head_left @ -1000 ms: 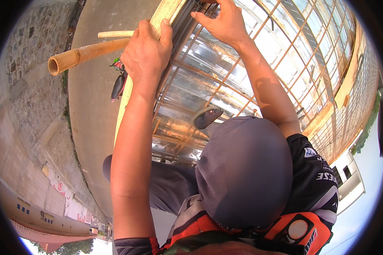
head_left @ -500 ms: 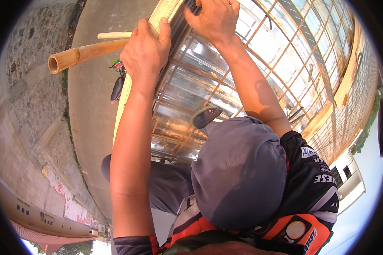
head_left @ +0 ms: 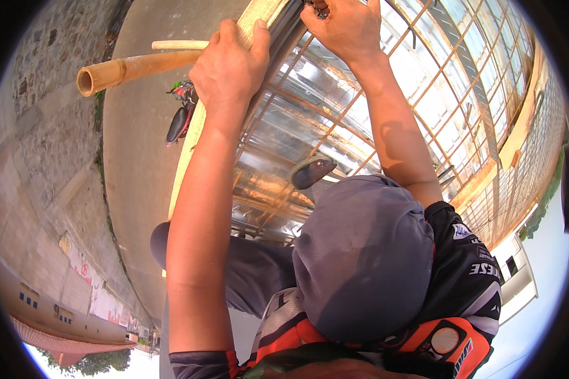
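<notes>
Up top centre, my left hand (head_left: 231, 69) wraps the pale plank (head_left: 189, 145), which runs lengthwise toward lower left; my right hand (head_left: 348, 28), just beside, pinches something small, hidden.

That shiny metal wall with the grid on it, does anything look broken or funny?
Yes. The lower panels of the shiny metal wall carry orange-brown, rust-like stains and look crinkled. The left hand grips a wooden plank beside it.

Pale wooden plank (head_left: 199, 120) — upright against mesh.
</notes>
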Demonstrator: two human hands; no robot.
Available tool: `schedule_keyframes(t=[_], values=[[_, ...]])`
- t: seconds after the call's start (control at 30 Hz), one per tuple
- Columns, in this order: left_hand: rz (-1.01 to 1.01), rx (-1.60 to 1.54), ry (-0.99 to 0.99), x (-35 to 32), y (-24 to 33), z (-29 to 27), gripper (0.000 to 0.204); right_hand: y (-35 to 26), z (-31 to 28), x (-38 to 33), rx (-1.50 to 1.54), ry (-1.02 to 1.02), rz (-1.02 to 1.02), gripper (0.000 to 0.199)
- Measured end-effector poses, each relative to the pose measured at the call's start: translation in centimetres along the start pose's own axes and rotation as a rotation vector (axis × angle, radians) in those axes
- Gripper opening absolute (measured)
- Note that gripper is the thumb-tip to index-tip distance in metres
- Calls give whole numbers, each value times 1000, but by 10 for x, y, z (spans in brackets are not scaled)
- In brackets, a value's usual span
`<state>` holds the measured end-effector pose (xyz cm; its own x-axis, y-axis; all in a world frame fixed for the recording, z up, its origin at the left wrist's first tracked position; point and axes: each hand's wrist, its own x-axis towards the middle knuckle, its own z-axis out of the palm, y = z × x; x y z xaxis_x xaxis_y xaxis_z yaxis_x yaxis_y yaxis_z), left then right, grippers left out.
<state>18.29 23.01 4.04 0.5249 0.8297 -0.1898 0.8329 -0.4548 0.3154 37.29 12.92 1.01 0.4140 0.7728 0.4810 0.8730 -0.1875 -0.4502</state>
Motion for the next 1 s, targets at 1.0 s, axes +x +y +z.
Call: schedule_keyframes(t=[1.0], values=[[-2,-15,-37,0,-2,-4,59,26,-26,22,26,-170,-279,18]])
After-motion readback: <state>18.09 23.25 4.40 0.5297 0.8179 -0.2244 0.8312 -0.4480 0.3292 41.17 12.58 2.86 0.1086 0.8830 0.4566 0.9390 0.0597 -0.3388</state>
